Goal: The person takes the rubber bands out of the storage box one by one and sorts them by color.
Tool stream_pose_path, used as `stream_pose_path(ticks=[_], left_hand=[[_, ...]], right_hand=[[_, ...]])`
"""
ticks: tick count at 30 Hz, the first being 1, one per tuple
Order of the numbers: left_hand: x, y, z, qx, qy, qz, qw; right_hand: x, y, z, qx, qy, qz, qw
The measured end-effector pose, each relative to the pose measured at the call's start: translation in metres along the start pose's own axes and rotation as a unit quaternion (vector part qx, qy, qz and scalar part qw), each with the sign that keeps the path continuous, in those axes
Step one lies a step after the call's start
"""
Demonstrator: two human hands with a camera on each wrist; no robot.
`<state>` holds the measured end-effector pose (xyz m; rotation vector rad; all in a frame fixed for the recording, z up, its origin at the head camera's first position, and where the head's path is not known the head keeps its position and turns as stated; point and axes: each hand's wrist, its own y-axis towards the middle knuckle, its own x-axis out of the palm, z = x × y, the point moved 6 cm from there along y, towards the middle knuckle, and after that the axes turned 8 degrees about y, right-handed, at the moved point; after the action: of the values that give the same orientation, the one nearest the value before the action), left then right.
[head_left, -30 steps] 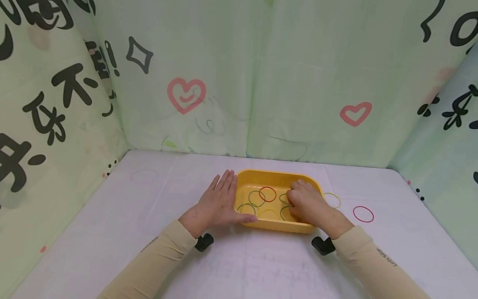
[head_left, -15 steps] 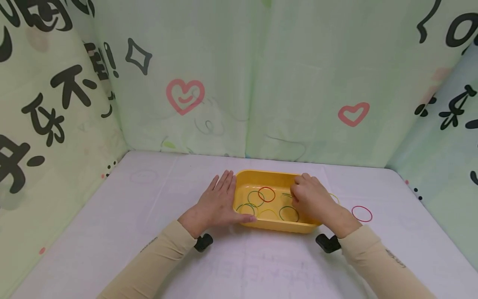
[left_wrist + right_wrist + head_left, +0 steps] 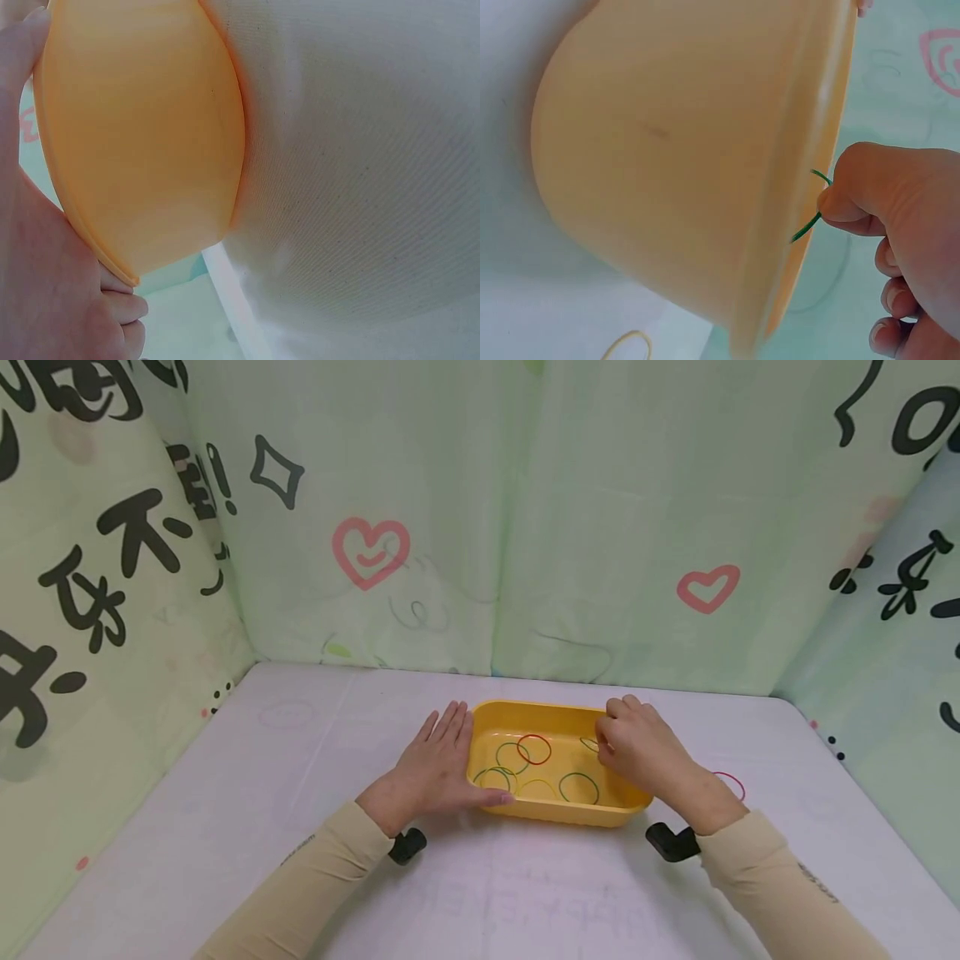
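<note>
A yellow plastic tray [image 3: 558, 812] stands on the table, with several thin rubber bands lying on its floor. Among them are a red rubber band [image 3: 551, 749] and a green one near the front wall. My left hand [image 3: 435, 772] rests along the tray's left end, fingers straight, thumb over the front rim. Thumb and forefinger of my right hand [image 3: 645, 752] pinch a green rubber band [image 3: 806, 227] at the tray's right rim; the other fingers are curled. Part of that band is hidden behind the rim in the right wrist view.
To the right of the tray, a pinkish-red rubber band [image 3: 742, 785] lies on the white table cloth [image 3: 525, 893], partly covered by my right wrist. A yellow rubber band [image 3: 634, 332] lies beside the tray. Printed curtains [image 3: 600, 527] enclose the table at back and sides.
My right hand has moved right and slightly up inside the tray toward its right rim, bringing the pinched green band along. The left hand has stayed in place.
</note>
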<state>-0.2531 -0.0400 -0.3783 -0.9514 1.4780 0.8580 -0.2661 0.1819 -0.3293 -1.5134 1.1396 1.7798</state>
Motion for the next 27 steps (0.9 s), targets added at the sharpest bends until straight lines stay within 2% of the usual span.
stream_pose_path(ticks=[10, 27], left_hand=[[0.0, 0.0, 0.0, -0.001, -0.001, -0.007, 1.0], [0.0, 0.0, 0.001, -0.002, -0.006, -0.005, 1.0]], right_hand=[[-0.016, -0.003, 0.002, -0.017, -0.009, 0.04, 0.999], [-0.04, -0.02, 0.016, -0.003, 0.007, 0.086, 0.996]])
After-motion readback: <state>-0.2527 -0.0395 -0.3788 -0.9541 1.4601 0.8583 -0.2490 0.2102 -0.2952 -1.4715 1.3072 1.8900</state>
